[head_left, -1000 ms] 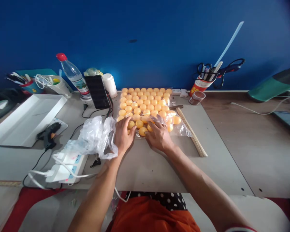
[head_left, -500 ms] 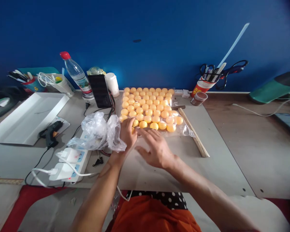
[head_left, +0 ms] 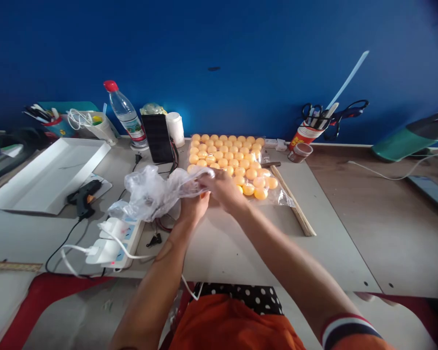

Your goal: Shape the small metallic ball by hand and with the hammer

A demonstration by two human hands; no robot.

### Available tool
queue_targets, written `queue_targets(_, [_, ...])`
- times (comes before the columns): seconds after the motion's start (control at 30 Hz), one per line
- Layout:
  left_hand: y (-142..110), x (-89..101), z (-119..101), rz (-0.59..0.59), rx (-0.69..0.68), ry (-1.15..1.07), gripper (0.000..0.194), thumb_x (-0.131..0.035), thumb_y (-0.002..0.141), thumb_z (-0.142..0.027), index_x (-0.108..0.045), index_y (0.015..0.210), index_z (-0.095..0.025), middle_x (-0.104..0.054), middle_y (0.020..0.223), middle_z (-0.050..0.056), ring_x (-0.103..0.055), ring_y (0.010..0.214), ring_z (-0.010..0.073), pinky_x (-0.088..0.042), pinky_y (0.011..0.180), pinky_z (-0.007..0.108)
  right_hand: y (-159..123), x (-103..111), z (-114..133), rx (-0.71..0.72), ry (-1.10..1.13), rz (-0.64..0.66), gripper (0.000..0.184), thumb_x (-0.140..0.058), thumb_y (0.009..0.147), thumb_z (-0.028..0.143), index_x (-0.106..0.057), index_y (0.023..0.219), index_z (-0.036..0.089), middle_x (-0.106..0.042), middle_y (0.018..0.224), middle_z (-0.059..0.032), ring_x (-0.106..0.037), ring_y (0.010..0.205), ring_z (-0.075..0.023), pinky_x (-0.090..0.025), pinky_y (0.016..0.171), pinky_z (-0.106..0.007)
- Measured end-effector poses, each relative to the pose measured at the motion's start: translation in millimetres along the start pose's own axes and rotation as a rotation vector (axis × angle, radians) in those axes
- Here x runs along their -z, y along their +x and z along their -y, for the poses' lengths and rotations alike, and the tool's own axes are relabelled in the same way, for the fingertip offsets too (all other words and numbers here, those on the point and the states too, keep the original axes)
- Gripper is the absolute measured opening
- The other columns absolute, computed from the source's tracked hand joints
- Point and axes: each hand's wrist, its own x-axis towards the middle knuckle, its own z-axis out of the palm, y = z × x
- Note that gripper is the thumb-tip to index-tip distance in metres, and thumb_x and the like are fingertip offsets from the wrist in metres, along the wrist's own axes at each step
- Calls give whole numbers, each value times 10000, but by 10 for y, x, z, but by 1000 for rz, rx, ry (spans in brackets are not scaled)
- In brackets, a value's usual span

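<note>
Several orange ping-pong balls point(head_left: 222, 155) lie in rows at the back of the table, under clear plastic. A crumpled clear plastic bag point(head_left: 156, 192) stretches from the left up to my hands. My right hand point(head_left: 224, 188) pinches the bag's edge in front of the balls. Close beside it, my left hand point(head_left: 194, 206) is at the bag's right end. Its fingers are covered by the plastic and by my right hand, so their grip does not show.
A power strip point(head_left: 126, 250) with white plugs and cables sits at the left, near a glue gun point(head_left: 83, 197) and a white box lid point(head_left: 51, 170). A phone point(head_left: 157, 138) stands behind the bag. Wooden sticks point(head_left: 294, 204) lie to the right of the balls.
My right hand has moved up and left and has taken hold of the plastic bag. The bag's edge is now pulled up and right, over my left hand.
</note>
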Motion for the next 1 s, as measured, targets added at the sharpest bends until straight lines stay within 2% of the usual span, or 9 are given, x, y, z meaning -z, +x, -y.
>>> queue_targets(0.1, [-63, 14, 6, 46, 34, 17, 282, -659, 796, -182, -651, 1075, -216, -718, 1056, 101, -661, 1066, 295, -516, 993, 448, -3, 319, 89, -202, 479, -10, 93, -637, 750, 218, -642, 830, 171, -649, 677, -8, -603, 635, -134, -521, 633, -263])
queue_targets(0.17, [-95, 1, -1, 93, 34, -1, 357, -659, 795, -167, -632, 1149, -200, -703, 1162, 129, -648, 1124, 299, -511, 1006, 441, -39, 485, 129, -267, 626, 6, 179, -663, 747, 199, -648, 921, 161, -700, 742, -38, -641, 652, -147, -573, 670, -295])
queue_targets(0.23, [-98, -20, -1, 101, 58, 19, 374, -674, 788, -177, -635, 1158, -204, -713, 1140, 131, -634, 1154, 319, -467, 1060, 490, -78, 584, 137, -310, 674, 10, 179, -674, 758, 172, -647, 933, 145, -717, 769, -56, -671, 673, -157, -601, 682, -302])
queue_targets(0.37, [-64, -56, 35, 91, 70, 42, 308, -664, 803, -219, -661, 1111, -206, -731, 1032, 125, -636, 1143, 350, -435, 1076, 539, -104, 585, 117, -354, 681, 39, 119, -646, 808, 100, -644, 924, 126, -707, 731, -45, -673, 615, -142, -621, 640, -276])
queue_targets(0.57, [-90, -76, 78, 28, -20, -34, 384, -658, 786, -110, -624, 1154, -216, -722, 1068, 103, -664, 1083, 285, -516, 1005, 452, -26, 445, 255, -428, 725, 21, 114, -510, 905, 68, -601, 874, 131, -700, 645, -62, -712, 636, -168, -646, 669, -299])
queue_targets(0.67, [-123, -65, 51, 35, -18, -69, 429, -646, 793, -70, -601, 1198, -202, -701, 1181, 121, -650, 1146, 267, -508, 1025, 423, 103, 417, 370, -380, 760, -14, 139, -476, 912, 51, -573, 852, 130, -707, 654, -94, -729, 671, -172, -642, 692, -277])
queue_targets(0.73, [-141, -42, 20, 57, 28, -62, 458, -631, 822, -89, -581, 1260, -215, -681, 1254, 120, -637, 1186, 262, -512, 1012, 400, 238, 430, 450, -308, 787, -75, 143, -477, 892, 30, -567, 874, 139, -699, 657, -68, -733, 703, -169, -646, 728, -291])
queue_targets(0.83, [-145, 9, -23, 105, 160, 40, 438, -637, 855, -183, -594, 1285, -255, -735, 1103, 87, -707, 991, 265, -553, 868, 381, 445, 533, 599, -143, 813, -181, 156, -490, 866, 22, -564, 858, 159, -689, 703, -40, -731, 754, -161, -647, 779, -318])
queue_targets(1.0, [-110, 67, -57, 61, -3, 132, 430, -619, 827, -135, -616, 1247, -224, -710, 1200, 100, -641, 1157, 270, -409, 1100, 465, 466, 977, 879, 259, 815, -352, 157, -501, 866, 51, -585, 788, 158, -674, 830, -49, -730, 948, -165, -606, 896, -309])
